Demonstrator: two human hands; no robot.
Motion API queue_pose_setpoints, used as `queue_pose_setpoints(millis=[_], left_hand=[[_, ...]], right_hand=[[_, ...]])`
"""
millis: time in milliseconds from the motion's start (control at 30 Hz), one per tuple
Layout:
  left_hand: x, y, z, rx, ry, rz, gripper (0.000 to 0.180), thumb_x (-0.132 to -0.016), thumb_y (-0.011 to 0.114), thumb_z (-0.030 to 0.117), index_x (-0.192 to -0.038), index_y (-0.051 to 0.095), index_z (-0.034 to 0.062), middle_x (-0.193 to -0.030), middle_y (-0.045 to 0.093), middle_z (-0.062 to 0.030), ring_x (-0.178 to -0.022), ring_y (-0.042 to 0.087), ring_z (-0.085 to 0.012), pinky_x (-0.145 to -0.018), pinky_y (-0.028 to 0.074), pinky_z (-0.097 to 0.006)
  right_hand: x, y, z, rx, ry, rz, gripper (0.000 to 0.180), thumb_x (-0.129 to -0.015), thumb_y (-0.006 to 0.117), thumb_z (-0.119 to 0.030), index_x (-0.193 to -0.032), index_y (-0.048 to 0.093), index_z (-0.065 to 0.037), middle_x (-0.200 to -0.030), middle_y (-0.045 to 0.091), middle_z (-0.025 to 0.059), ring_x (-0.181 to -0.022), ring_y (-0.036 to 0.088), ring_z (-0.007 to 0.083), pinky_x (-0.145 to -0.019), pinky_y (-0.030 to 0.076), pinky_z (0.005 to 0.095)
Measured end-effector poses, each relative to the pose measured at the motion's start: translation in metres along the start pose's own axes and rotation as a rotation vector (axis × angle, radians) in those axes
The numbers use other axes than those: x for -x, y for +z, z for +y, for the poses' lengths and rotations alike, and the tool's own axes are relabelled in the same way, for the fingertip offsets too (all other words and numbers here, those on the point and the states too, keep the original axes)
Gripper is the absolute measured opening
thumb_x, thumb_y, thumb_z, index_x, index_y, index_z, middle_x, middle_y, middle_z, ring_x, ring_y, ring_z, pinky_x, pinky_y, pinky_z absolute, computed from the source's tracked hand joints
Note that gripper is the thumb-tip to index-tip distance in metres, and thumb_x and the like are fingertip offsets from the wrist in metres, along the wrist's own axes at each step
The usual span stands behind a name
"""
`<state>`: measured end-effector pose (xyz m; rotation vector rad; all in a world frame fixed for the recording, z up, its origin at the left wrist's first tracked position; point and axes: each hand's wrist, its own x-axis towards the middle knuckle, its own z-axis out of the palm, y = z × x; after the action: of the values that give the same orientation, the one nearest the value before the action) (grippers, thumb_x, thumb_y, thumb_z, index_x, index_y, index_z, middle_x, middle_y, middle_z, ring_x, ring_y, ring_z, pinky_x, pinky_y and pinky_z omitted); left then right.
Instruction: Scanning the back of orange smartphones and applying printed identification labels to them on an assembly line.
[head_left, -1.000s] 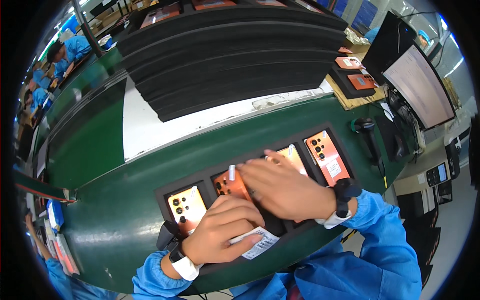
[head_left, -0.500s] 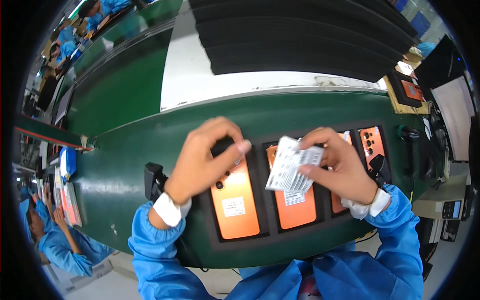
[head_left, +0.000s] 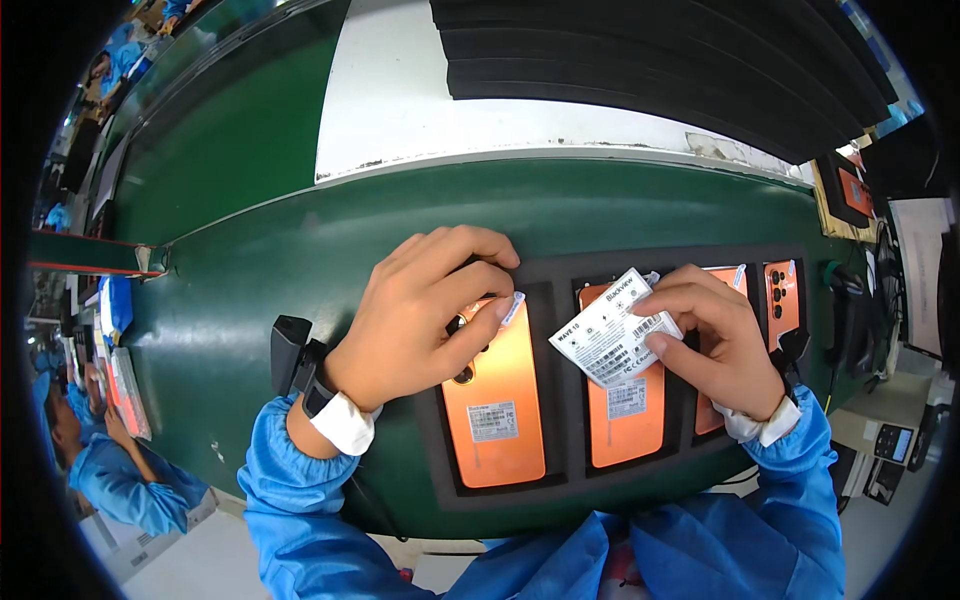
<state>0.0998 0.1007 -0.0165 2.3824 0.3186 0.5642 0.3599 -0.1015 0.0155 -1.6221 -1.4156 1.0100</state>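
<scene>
My right hand (head_left: 722,340) holds a small stack of white printed labels (head_left: 598,335) between thumb and fingers, tilted above the second orange phone (head_left: 628,440). My left hand (head_left: 430,310) is curled over the camera end of the leftmost orange phone (head_left: 505,458). Its thumb is at a clear pull tab (head_left: 514,310) on that phone's top corner; whether the fingers grip the tab is hidden. Both phones lie back up, each with a printed label on its lower half, and sit in slots of a black foam tray (head_left: 570,475). My right hand partly covers a third orange phone (head_left: 708,412).
A fourth orange phone (head_left: 782,298) is at the tray's right end. The tray rests on a green work surface (head_left: 300,250). Black sheets (head_left: 660,60) are stacked on a white ledge beyond. Another person (head_left: 130,480) works at far left; a handheld device (head_left: 835,272) and a monitor are right.
The tray and phones appear shifted right in the picture. My left thumb and fingers have come down to the leftmost phone's top corner. The labels in my right hand have turned, showing more print.
</scene>
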Motion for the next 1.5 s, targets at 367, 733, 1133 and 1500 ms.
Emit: queue_pose_setpoints(millis=[367, 733, 1133, 1500], left_hand=[[0.001, 0.003, -0.002, 0.0, 0.014, 0.019, 0.006, -0.087, 0.072, 0.009, -0.09, 0.073, 0.0033, -0.118, 0.07, -0.0111, -0.094, 0.068, -0.0304, -0.083, 0.054, -0.04], [-0.004, -0.001, 0.025, 0.05, 0.235, -0.129, 0.008, -0.081, 0.073, 0.011, -0.076, 0.071, 0.006, -0.093, 0.076, -0.0052, -0.1, 0.071, -0.0289, -0.096, 0.05, -0.047], [0.001, 0.009, 0.034, 0.059, 0.207, -0.226, 0.013, -0.079, 0.075, 0.014, -0.07, 0.072, 0.0053, -0.092, 0.078, -0.0066, -0.097, 0.073, -0.0259, -0.101, 0.051, -0.046], [0.017, 0.007, 0.03, -0.038, 0.444, 0.095, 0.024, -0.077, 0.079, 0.018, -0.067, 0.058, 0.0115, -0.085, 0.069, -0.0005, -0.085, 0.068, -0.0233, -0.09, 0.049, -0.047]], right_hand=[[0.003, 0.002, 0.001, 0.02, -0.023, 0.008, 0.029, -0.096, 0.07, 0.0, -0.124, 0.072, -0.002, -0.116, 0.065, 0.0126, -0.097, 0.068, 0.0188, -0.077, 0.057, 0.0304], [0.005, -0.002, -0.004, 0.046, 0.038, 0.021, 0.028, -0.094, 0.072, -0.001, -0.122, 0.073, -0.003, -0.115, 0.064, 0.0112, -0.095, 0.066, 0.0187, -0.078, 0.055, 0.0304], [0.002, -0.002, -0.007, 0.059, 0.003, -0.011, 0.028, -0.095, 0.071, -0.002, -0.123, 0.072, -0.002, -0.117, 0.064, 0.0111, -0.1, 0.068, 0.0205, -0.079, 0.059, 0.0293], [0.01, -0.001, -0.014, -0.221, -0.005, -0.025, 0.024, -0.1, 0.069, -0.002, -0.124, 0.07, 0.0, -0.124, 0.06, 0.0111, -0.098, 0.068, 0.0143, -0.08, 0.059, 0.0275]])
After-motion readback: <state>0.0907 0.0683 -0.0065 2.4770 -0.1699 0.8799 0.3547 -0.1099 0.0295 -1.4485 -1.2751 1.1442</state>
